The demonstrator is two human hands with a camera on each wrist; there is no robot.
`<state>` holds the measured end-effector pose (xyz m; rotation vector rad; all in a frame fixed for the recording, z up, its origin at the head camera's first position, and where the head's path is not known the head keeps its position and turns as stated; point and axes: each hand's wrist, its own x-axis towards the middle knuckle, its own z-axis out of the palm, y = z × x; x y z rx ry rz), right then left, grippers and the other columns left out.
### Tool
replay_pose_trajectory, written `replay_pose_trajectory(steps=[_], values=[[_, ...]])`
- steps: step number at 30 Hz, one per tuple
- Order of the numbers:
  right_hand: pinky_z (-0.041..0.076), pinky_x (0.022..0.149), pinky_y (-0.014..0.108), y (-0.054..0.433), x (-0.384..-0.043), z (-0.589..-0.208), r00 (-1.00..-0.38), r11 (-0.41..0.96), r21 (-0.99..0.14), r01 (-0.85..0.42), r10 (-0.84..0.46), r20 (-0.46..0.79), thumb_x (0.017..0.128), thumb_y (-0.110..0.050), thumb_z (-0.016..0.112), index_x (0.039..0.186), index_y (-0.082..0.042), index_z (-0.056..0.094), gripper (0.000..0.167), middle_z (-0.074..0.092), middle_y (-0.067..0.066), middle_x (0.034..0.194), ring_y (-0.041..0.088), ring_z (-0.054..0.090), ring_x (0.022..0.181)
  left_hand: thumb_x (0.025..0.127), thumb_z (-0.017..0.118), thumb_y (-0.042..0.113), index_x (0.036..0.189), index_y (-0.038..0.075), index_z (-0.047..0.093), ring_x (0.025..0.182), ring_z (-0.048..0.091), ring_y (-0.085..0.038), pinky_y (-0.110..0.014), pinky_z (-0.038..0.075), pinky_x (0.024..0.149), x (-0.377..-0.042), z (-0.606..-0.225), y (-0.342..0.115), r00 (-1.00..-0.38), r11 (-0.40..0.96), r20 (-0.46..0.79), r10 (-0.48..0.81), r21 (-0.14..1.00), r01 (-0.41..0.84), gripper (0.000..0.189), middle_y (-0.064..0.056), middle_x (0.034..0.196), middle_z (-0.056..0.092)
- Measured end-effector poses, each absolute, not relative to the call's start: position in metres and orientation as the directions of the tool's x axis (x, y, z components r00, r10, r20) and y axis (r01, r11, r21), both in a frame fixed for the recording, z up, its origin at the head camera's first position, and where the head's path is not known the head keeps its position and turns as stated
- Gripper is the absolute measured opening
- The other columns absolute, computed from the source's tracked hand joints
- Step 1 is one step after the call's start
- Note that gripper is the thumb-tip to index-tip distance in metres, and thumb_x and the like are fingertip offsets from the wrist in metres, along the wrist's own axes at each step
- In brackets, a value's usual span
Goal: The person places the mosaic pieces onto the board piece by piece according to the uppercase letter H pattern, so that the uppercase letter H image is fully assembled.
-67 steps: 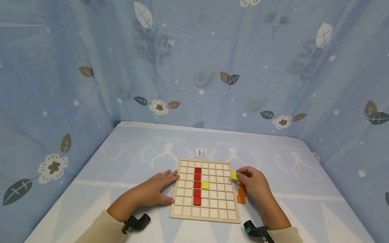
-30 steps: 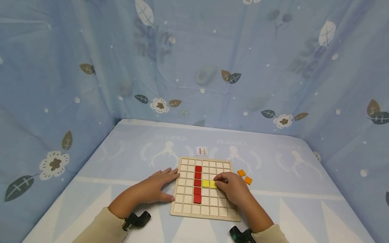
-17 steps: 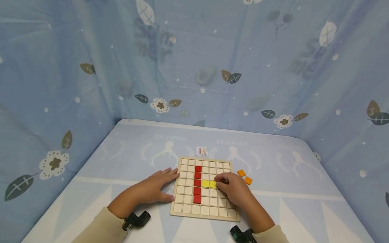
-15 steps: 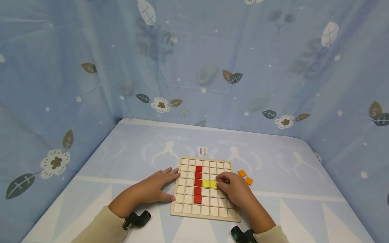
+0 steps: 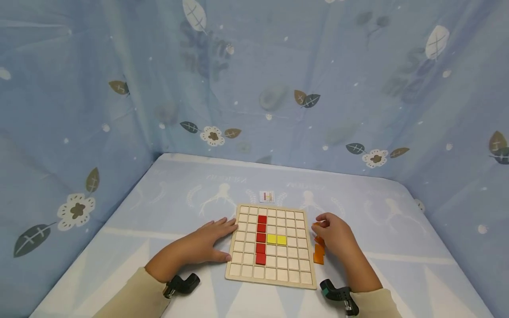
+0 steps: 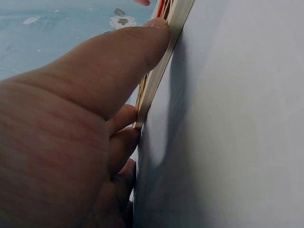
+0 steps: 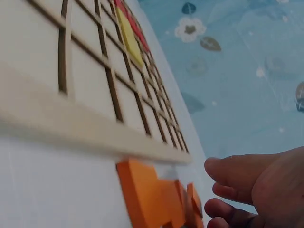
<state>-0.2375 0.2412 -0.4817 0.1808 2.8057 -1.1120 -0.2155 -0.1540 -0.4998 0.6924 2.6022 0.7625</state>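
Observation:
A wooden grid board (image 5: 270, 283) lies on the table with a column of several red tiles (image 5: 261, 237). Two yellow tiles (image 5: 276, 239) sit side by side in cells right of that column. My left hand (image 5: 204, 243) rests spread at the board's left edge, thumb and fingertips touching the rim in the left wrist view. My right hand (image 5: 337, 232) is over the right side, by several orange tiles (image 5: 319, 254) lying partly overlapped beside the board. Its fingers are loosely bent at the far orange tiles, and no tile shows between them in the right wrist view.
A small printed card (image 5: 267, 196) with a coloured grid pattern lies just beyond the board. Patterned blue curtains (image 5: 246, 88) surround the light cloth-covered table (image 5: 179, 176). A black wrist camera (image 5: 183, 284) is worn at each sleeve.
The right hand put a second yellow tile beside the first, stayed on it, then moved off right to the orange tiles. The left hand has stayed at the board's edge.

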Motion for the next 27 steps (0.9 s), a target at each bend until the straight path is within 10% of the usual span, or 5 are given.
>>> replay_pose_trajectory(steps=[27], values=[[0.048, 0.071, 0.036, 0.253, -0.244, -0.499, -0.985, 0.785, -0.596, 0.17, 0.143, -0.092, 0.095, -0.027, 0.075, 0.12, -0.001, 0.065, 0.037, 0.062, 0.013, 0.103, 0.027, 0.057, 0.088, 0.087, 0.083, 0.049, 0.165, 0.024, 0.036, 0.163, 0.014, -0.028, -0.059, 0.011, 0.131, -0.215, -0.495, -0.15, -0.836, 0.758, -0.196, 0.512, 0.562, 0.332, 0.094, 0.008, 0.174, 0.024]])
